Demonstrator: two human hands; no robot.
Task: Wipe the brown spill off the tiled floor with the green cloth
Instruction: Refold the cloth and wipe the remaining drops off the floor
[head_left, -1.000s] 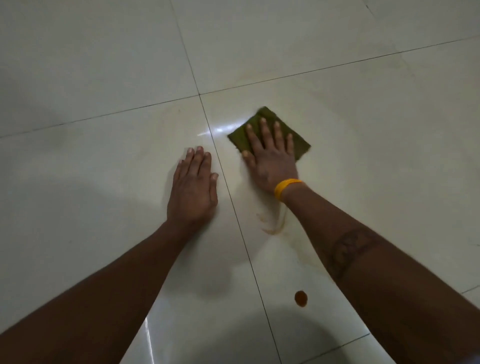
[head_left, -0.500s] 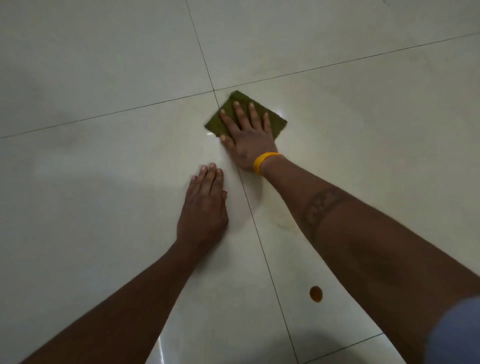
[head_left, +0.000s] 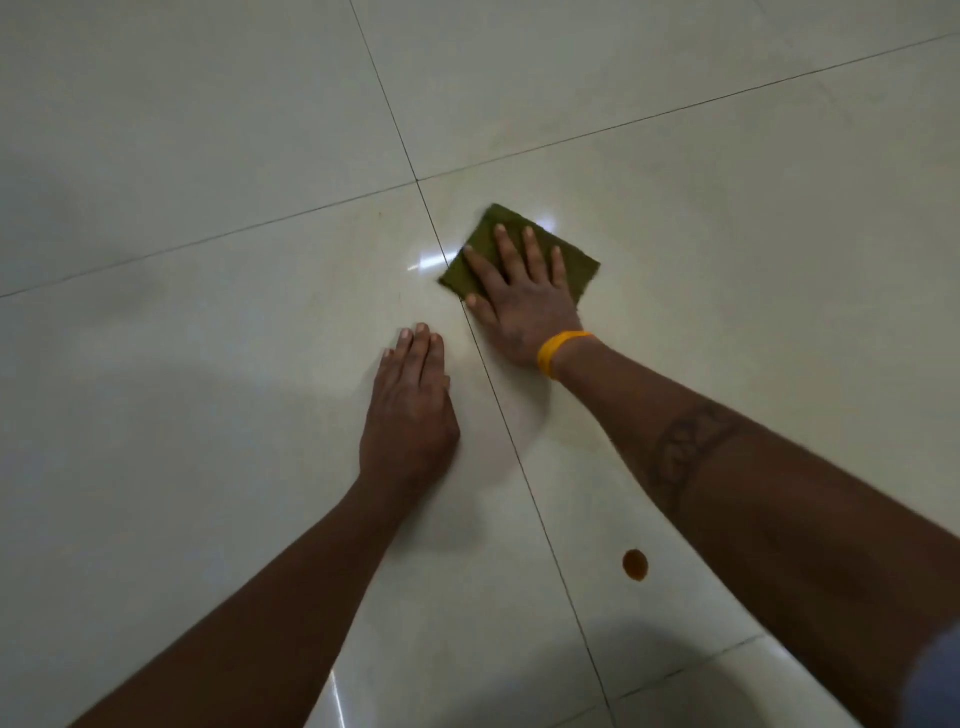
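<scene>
The green cloth (head_left: 576, 262) lies flat on the pale tiled floor (head_left: 208, 130), just right of a grout line. My right hand (head_left: 519, 301), with a yellow band at the wrist, presses on it with straight, spread fingers. My left hand (head_left: 410, 410) rests flat on the tile to the left of that grout line, fingers together. A small round brown drop (head_left: 635, 564) sits on the floor nearer to me, under my right forearm. A faint brownish smear (head_left: 576, 441) shows beside my right wrist.
Glossy cream tiles with dark grout lines stretch all around; a crossing of grout lines (head_left: 418, 181) lies just beyond the cloth. Light glints on the floor left of the cloth. My shadow darkens the near floor.
My right hand slid the cloth away to the upper left across the grout line, then back to the right of it. The darker streak near my wrist has faded. My left hand stayed put.
</scene>
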